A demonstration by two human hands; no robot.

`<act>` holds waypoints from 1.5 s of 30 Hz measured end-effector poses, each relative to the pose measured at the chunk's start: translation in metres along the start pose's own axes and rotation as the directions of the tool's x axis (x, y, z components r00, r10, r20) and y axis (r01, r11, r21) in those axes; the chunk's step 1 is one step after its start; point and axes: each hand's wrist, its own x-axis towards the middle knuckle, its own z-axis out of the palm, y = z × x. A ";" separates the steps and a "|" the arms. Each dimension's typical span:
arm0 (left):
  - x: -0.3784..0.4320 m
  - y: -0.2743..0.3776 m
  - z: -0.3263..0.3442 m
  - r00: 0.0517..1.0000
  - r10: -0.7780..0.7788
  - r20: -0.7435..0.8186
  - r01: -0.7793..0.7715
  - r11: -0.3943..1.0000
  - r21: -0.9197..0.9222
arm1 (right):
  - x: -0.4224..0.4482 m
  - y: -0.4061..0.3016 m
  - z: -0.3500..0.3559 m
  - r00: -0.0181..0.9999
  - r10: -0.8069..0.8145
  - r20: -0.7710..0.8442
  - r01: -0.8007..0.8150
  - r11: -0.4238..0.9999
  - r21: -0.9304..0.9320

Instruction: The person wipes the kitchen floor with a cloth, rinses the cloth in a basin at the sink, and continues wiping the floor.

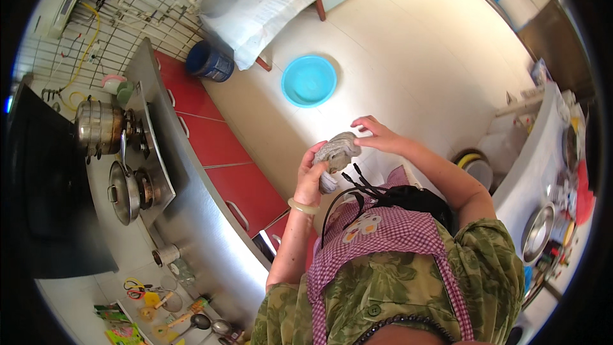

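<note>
A crumpled grey cloth [341, 147] is bunched up in front of my apron. My left hand [309, 179], below a pale bangle, grips its left side, and one end hangs down by the palm. At the cloth's right edge is my right hand [380, 136], its fingers spread; thumb and cloth appear to touch, but I see no grip there. On the floor beyond both hands stands a light blue plastic basin [290, 95], which seems to hold some water.
Red cabinets [225, 143] under a steel counter [201, 215] run along the left, with a stockpot [98, 127] and a lidded pan [123, 191] on the stove. A dark blue bucket [218, 67] stands beside a cloth-covered table [268, 14]. A cluttered white counter [515, 167] curves along the right.
</note>
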 end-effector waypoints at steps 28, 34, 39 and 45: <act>0.062 -0.037 -0.012 0.774 0.192 -0.604 -0.497 0.776 -0.390 | 0.182 -0.100 -0.084 0.889 -0.098 0.448 -0.292 0.633 0.718; 0.066 -0.083 -0.068 0.597 -0.199 -0.777 -0.163 0.918 -0.360 | 0.220 -0.139 -0.063 0.817 -0.113 0.565 -0.245 0.819 0.519; 0.062 -0.120 -0.111 0.514 -0.325 -0.794 -0.504 0.634 -0.586 | 0.239 -0.125 -0.020 0.839 0.088 0.537 -0.125 0.992 0.033; 0.062 -0.079 -0.098 -0.056 0.022 -0.998 -0.632 0.773 0.053 | 0.265 -0.053 0.012 0.843 0.129 0.523 -0.017 0.977 -0.213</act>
